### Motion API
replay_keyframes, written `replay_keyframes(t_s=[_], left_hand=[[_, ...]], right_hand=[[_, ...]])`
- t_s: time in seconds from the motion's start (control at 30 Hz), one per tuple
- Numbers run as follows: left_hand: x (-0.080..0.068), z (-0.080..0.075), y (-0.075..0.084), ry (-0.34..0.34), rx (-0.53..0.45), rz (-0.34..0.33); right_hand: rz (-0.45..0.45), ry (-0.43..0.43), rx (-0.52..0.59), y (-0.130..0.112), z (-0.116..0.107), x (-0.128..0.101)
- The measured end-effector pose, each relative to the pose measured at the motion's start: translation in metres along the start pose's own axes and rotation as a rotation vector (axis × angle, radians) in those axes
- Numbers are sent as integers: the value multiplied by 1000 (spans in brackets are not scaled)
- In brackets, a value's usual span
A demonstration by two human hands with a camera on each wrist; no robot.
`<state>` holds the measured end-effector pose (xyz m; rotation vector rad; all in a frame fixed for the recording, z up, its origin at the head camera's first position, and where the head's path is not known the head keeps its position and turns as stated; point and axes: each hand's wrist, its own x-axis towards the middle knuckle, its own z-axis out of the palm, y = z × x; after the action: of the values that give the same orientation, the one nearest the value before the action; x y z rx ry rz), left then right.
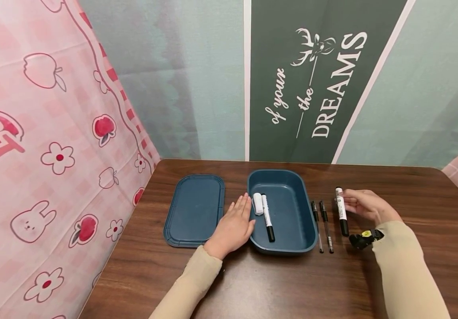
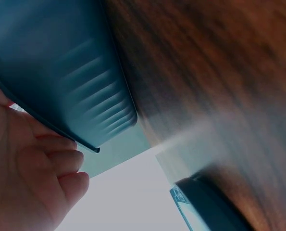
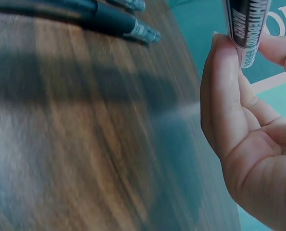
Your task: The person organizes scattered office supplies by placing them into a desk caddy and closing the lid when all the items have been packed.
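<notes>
A blue plastic box [image 1: 289, 221] stands uncovered on the table, holding a white-and-black marker [image 1: 267, 217] and a small white object [image 1: 258, 204] by its left wall. My left hand [image 1: 233, 228] lies with straight fingers along the box's left rim; the left wrist view shows the fingers [image 2: 68, 163] against the outer wall [image 2: 85, 86]. Right of the box, my right hand [image 1: 366, 206] pinches another marker [image 1: 341, 212], white with black ends, between thumb and fingers. In the right wrist view the marker's printed barrel [image 3: 248, 29] is held above the table.
Two slim black pens [image 1: 324, 226] lie side by side between the box and my right hand. The blue lid [image 1: 195, 210] rests flat left of the box. Behind the wooden table [image 1: 261, 283] hang printed curtains [image 1: 213, 88].
</notes>
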<state>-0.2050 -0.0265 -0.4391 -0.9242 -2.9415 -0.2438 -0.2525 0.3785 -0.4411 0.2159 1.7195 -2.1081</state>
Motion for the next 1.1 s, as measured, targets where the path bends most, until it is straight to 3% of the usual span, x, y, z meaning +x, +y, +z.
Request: replay_keyframes(t_s=[0.43,1.1], left_hand=[[1,1,-1,-1,19,-1],[1,0,0,3,19,8]], right_hand=[[-2,-4,42,-11,21,9],[-46,-4,-89,-26,52,16]])
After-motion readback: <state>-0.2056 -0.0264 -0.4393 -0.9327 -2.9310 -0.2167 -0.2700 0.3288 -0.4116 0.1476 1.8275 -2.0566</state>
